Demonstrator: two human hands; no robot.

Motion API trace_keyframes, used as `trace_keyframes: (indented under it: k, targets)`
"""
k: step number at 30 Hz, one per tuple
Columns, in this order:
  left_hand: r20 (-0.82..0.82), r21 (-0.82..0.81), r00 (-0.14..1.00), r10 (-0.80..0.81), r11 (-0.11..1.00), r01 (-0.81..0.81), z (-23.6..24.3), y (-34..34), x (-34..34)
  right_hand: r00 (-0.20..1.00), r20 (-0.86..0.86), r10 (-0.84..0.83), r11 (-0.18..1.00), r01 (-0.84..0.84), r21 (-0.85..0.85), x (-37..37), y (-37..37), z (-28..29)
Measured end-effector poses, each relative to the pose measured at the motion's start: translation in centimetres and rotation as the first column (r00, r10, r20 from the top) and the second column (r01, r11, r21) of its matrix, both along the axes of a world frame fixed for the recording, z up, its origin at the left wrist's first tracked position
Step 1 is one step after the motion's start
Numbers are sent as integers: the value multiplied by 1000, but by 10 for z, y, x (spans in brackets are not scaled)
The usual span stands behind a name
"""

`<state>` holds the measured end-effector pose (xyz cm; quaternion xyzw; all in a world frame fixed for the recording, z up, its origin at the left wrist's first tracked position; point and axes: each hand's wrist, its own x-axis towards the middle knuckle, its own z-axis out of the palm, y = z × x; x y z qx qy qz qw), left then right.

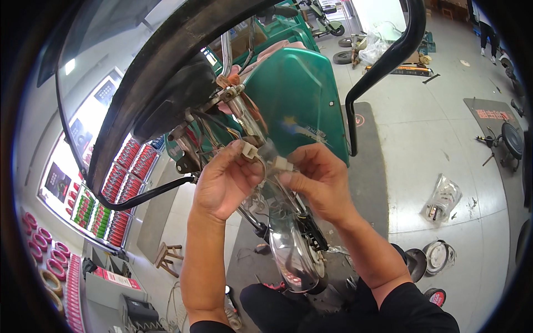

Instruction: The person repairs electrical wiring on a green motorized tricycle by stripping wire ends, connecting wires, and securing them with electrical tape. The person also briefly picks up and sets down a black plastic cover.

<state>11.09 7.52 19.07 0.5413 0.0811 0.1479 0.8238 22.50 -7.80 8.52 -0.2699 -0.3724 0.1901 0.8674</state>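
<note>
My left hand (222, 183) pinches a white plastic wire connector (250, 151) between thumb and fingers. Opposite it, my right hand (319, 178) grips a second pale connector (282, 165); a small gap shows between the two. Thin wires (265, 173) hang near the left connector. Both hands are in front of the fork tubes (244, 114) of a green three-wheeled vehicle, beside its green front panel (300, 100). More loose coloured wires (214, 132) come out behind my left hand. Below are the shiny front mudguard (288, 258) and wheel, between my knees.
A black bar (383, 61) curves down at the right, and a black frame rail (150, 195) crosses at the left. On the floor lie a clear bag of parts (442, 200) and round parts (438, 256). A wooden stool (167, 258) stands left, near shelves of red springs (127, 177).
</note>
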Motion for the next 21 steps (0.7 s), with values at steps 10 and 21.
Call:
trace_keyframes:
  k: [10,21]
  targets:
    - [-113,418,965,235,893,-168,-3,30,-52,988,-108,-111,983,93,-160,33,0,-18]
    - [-16,713,799,601,567,-413,-30,61,-73,985,-81,-155,959,130,-251,33,6,-24]
